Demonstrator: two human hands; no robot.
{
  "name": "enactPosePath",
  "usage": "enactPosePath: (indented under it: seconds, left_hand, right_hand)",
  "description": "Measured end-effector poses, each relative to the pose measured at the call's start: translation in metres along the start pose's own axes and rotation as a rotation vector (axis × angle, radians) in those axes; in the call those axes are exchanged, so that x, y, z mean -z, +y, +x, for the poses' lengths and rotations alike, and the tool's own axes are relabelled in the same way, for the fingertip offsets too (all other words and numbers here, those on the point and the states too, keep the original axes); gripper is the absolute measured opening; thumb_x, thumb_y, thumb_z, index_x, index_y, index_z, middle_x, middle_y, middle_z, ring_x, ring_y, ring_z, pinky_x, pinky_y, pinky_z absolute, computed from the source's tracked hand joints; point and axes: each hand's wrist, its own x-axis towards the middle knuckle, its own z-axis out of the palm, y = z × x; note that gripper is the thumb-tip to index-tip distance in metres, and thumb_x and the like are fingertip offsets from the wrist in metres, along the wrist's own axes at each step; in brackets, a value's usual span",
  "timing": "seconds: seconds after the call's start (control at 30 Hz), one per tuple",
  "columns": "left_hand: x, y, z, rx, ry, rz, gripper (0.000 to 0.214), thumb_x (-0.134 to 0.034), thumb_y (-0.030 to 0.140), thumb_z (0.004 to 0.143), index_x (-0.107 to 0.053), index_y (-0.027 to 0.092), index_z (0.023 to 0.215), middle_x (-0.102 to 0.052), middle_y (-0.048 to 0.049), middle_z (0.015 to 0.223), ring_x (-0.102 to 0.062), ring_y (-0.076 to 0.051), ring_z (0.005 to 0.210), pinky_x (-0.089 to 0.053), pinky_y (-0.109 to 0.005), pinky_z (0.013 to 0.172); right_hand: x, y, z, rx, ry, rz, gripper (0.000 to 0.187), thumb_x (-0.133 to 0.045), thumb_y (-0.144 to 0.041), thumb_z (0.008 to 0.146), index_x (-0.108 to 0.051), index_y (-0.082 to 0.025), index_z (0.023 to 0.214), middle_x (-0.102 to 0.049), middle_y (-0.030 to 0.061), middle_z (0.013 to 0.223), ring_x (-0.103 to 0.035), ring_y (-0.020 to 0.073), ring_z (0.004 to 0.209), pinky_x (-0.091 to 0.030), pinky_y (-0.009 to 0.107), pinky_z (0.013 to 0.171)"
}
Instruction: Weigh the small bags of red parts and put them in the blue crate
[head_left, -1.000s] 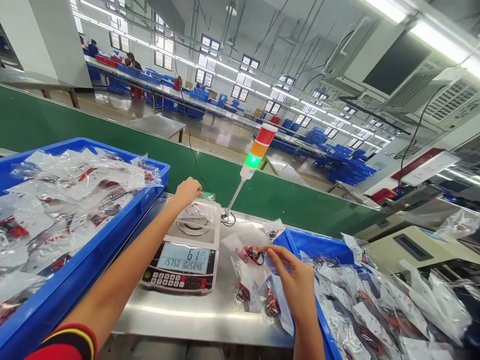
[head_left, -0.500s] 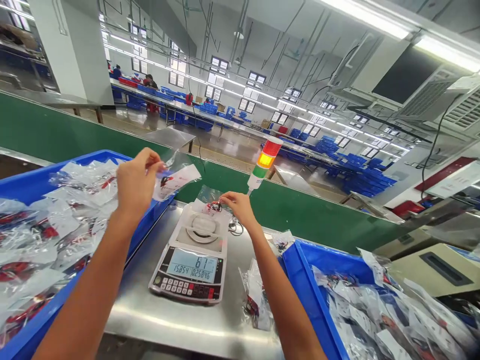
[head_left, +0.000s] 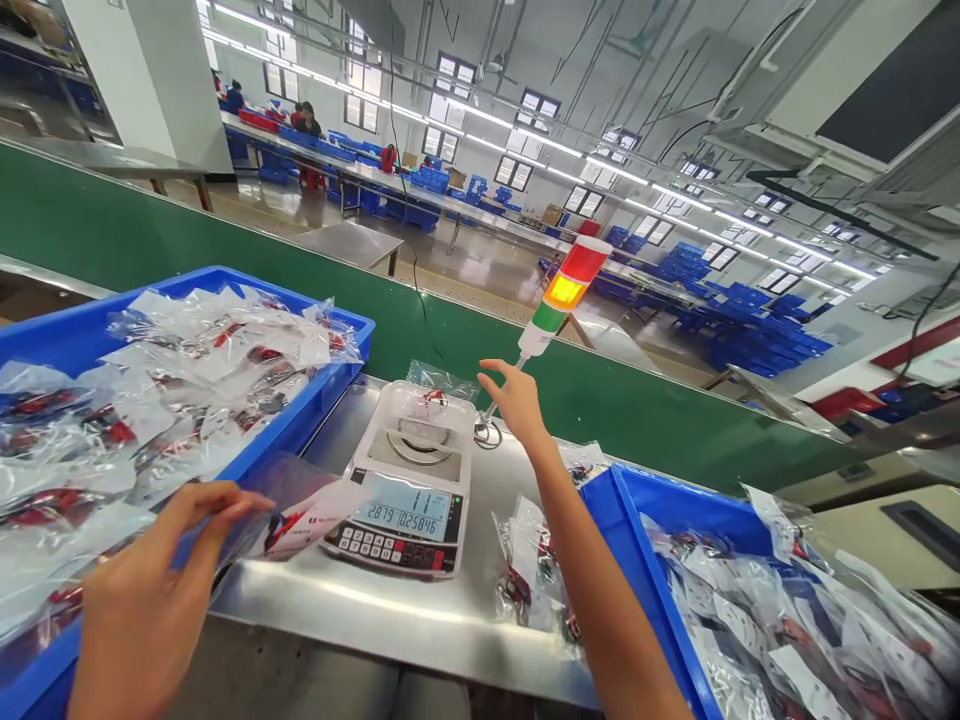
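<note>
My left hand (head_left: 161,580) pinches the edge of a clear plastic bag (head_left: 311,515) with a white printed card and something red and black inside. That bag hangs in front of the digital scale (head_left: 412,485), overlapping its left side. My right hand (head_left: 516,400) is raised beyond the scale's back right corner, fingers apart and holding nothing. Another clear bag (head_left: 433,395) with red and black contents lies at the back of the scale, partly over its pan. The display (head_left: 405,508) reads 11 on its upper line.
A blue bin (head_left: 259,455) full of bagged items stands at left, another blue bin (head_left: 637,590) at right. Loose bags (head_left: 525,560) lie on the metal table (head_left: 360,620). Behind the scale rise a signal light (head_left: 566,290) and a green barrier (head_left: 465,350).
My left hand has come down and toward me with the bag. My right hand has let go of the bag on the scale and lifted away right. The display changed from 61 to 11.
</note>
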Motion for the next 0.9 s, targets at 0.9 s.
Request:
enactPosePath:
  seconds: [0.9]
  left_hand:
    - [0.003, 0.007, 0.007, -0.08, -0.041, 0.09, 0.03, -0.046, 0.046, 0.093, -0.067, 0.033, 0.075, -0.072, 0.0149, 0.071, -0.065, -0.007, 0.046, -0.043, -0.017, 0.045]
  right_hand:
    - [-0.025, -0.003, 0.002, 0.01, -0.088, 0.011, 0.027, -0.056, -0.032, 0.094, -0.068, -0.025, 0.118, -0.072, 0.0063, 0.123, -0.065, 0.0265, 0.114, -0.048, 0.045, 0.099]
